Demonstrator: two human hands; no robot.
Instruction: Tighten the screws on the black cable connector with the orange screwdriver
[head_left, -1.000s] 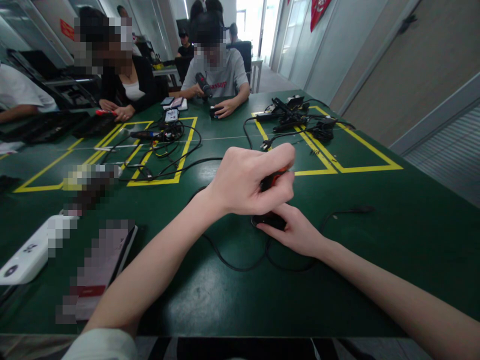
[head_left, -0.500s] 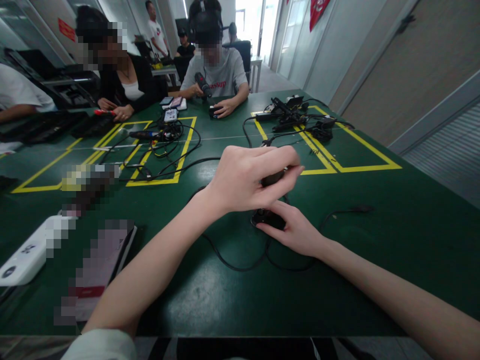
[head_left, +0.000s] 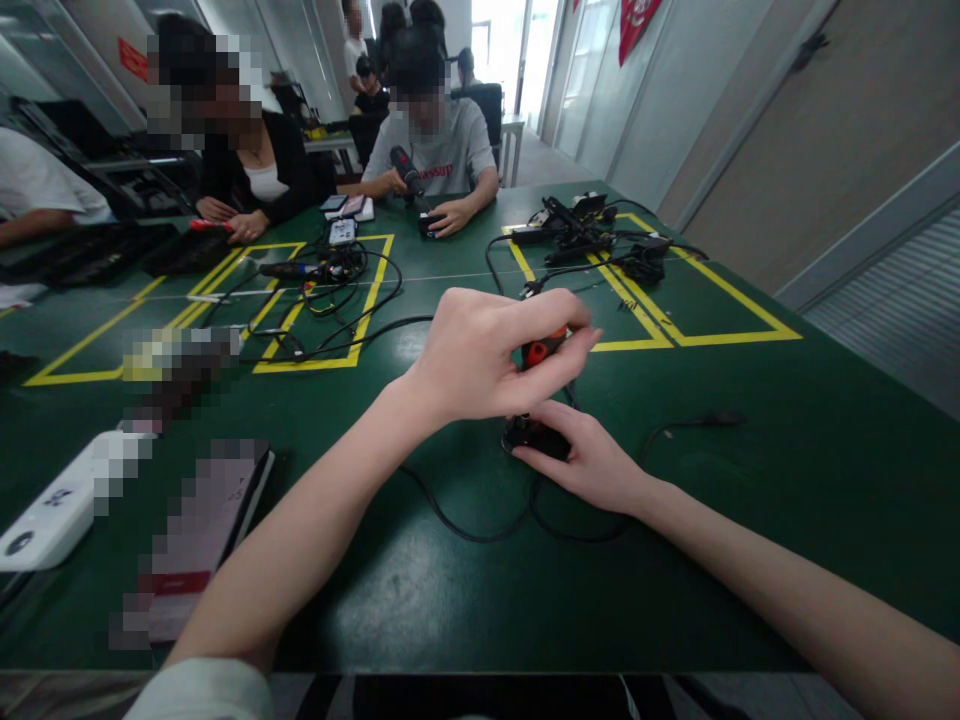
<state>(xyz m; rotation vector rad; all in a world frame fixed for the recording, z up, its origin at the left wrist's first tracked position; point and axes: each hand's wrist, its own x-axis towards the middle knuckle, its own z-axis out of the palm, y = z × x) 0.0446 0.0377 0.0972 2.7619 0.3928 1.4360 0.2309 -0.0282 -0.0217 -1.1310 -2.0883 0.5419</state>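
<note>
My left hand (head_left: 487,350) is closed around the red and black handle of a screwdriver (head_left: 544,348), just above my right hand. Most of the shaft is hidden behind my fingers, but the tool points down toward a small black plastic case (head_left: 534,438). That case lies on the green table, gripped at its side by the thumb and fingers of my right hand (head_left: 592,452). Whether the screwdriver tip sits in a screw I cannot tell. A thin black cable (head_left: 480,540) loops on the table below the case, and a cable with a plug end (head_left: 720,419) lies to the right.
A phone (head_left: 217,520) and a white power strip (head_left: 56,505) lie at the left. Cables and adapters are heaped in yellow-taped areas, one pile (head_left: 577,230) at the back right, another (head_left: 330,268) further left. Across the table a co-worker holds a power drill (head_left: 407,170).
My left fingers have shifted slightly around the screwdriver handle, and its red part now shows. My right hand and the black case have stayed put. People in the background have moved.
</note>
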